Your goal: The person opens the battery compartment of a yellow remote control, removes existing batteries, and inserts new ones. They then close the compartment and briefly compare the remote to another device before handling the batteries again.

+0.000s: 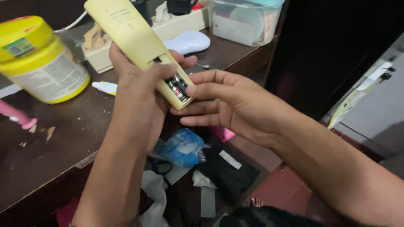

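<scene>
Item: pale yellow remote control [130,38], upper centre of frame, back side up, battery compartment [179,87] open, batteries visible inside. Left hand [136,101] wrapped around remote's lower body, firm hold, thumb lying beside compartment. Right hand [229,103] centre frame, fingers extended flat against remote's lower end, fingertips at compartment; holds nothing itself. Surroundings: dark wooden desk [63,138] at left; yellow-lidded jar [40,59] upper left; white mouse [188,41] top centre; clear plastic container [244,21] upper right; blue bag [183,147] below on floor.

Home room: worn wooden surface [63,138] with yellow jar [40,59], power strip [176,21], mouse [187,42]; clutter on tiled floor [286,189].
</scene>
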